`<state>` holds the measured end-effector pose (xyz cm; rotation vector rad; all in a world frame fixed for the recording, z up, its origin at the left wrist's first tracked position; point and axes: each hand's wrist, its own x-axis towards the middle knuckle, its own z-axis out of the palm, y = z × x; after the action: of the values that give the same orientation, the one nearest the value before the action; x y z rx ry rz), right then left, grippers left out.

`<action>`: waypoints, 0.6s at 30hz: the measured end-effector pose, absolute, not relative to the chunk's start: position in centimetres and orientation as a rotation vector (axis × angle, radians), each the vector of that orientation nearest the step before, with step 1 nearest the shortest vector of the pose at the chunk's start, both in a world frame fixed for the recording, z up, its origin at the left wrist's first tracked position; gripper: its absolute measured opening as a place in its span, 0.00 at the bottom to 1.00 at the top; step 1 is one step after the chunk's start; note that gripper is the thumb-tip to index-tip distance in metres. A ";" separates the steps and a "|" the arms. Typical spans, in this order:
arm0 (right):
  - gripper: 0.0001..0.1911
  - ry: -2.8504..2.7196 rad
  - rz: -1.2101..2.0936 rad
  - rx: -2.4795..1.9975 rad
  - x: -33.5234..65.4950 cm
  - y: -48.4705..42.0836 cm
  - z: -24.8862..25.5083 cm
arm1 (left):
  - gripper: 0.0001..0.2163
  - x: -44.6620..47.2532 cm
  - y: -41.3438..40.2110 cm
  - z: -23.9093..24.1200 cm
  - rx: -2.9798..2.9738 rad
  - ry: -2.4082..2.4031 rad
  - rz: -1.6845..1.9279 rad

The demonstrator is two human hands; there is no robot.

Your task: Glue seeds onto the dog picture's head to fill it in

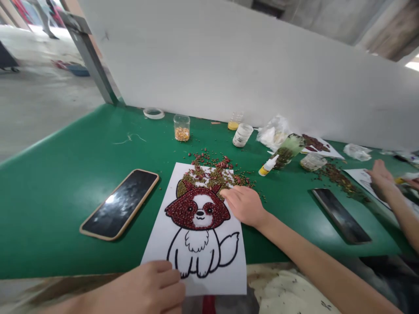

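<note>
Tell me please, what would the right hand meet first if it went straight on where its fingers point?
The right hand would probably first meet the bean-covered ear just beside its fingertips; whether they touch it is unclear from this one view.

A: Phones (119, 205), qty?
B: 2. Paper sheets (157, 244): 3 showing, incl. 1 w/ dog pic (196, 240).
A: Cups (182, 132)?
B: 4, + 1 white ring (153, 117).
A: Glue bottles (268, 166)?
B: 1 def.; poss. 2nd far R, too blurry to tell.
A: Loose beans (216, 176)?
B: Too many to count.
</note>
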<state>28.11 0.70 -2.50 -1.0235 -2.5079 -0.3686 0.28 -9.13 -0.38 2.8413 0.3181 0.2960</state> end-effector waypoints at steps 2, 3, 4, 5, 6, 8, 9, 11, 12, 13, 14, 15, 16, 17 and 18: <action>0.14 -2.478 -0.378 -1.201 28.8 1.3 -1.9 | 0.06 1.0 -8.7 0.9 2.847 0.306 0.266; 0.16 -2.445 -0.376 -1.311 29.3 1.6 -1.4 | 0.06 1.4 -8.6 1.3 2.855 0.298 0.270; 0.18 -2.406 -0.382 -1.415 29.9 1.9 -1.0 | 0.07 1.7 -8.4 1.5 2.871 0.290 0.290; 0.20 -2.367 -0.390 -1.504 30.5 2.3 -0.7 | 0.07 2.0 -8.3 1.7 2.897 0.276 0.326; 0.22 -2.352 -0.393 -1.562 31.0 2.6 -0.4 | 0.07 2.3 -8.2 1.7 2.926 0.268 0.365; 0.26 -2.355 -0.370 -1.657 31.7 3.4 -0.3 | 0.08 2.8 -7.9 1.6 2.980 0.245 0.435; 0.27 -2.367 -0.332 -1.704 31.7 3.9 -0.3 | 0.09 3.0 -7.7 1.5 2.998 0.233 0.464; 0.29 -2.413 -0.222 -1.767 31.3 5.0 -0.7 | 0.09 3.4 -7.3 1.2 3.043 0.224 0.496; 0.30 -2.441 -0.160 -1.781 30.8 5.7 -0.9 | 0.09 3.6 -7.1 1.0 3.073 0.238 0.512; 0.30 -2.458 -0.099 -1.787 30.2 6.4 -1.2 | 0.09 3.8 -6.8 0.9 3.112 0.253 0.515; 0.29 -2.459 -0.041 -1.787 29.5 7.1 -1.4 | 0.08 4.0 -6.5 0.7 3.138 0.264 0.532; 0.28 -2.452 0.016 -1.762 28.9 7.7 -1.6 | 0.08 4.3 -6.2 0.7 3.160 0.289 0.533; 0.26 -2.446 0.072 -1.738 28.3 8.3 -1.8 | 0.08 4.5 -5.9 0.6 3.181 0.319 0.531; 0.26 -2.449 0.130 -1.724 27.8 8.8 -1.9 | 0.07 4.8 -5.5 0.6 3.196 0.352 0.537; 0.26 -2.455 0.177 -1.714 27.5 9.2 -2.0 | 0.07 5.2 -5.2 0.6 3.208 0.374 0.531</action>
<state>27.49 9.23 -1.96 -1.7143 -2.4547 0.1766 5.17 -5.18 0.62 3.2084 0.3736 0.5310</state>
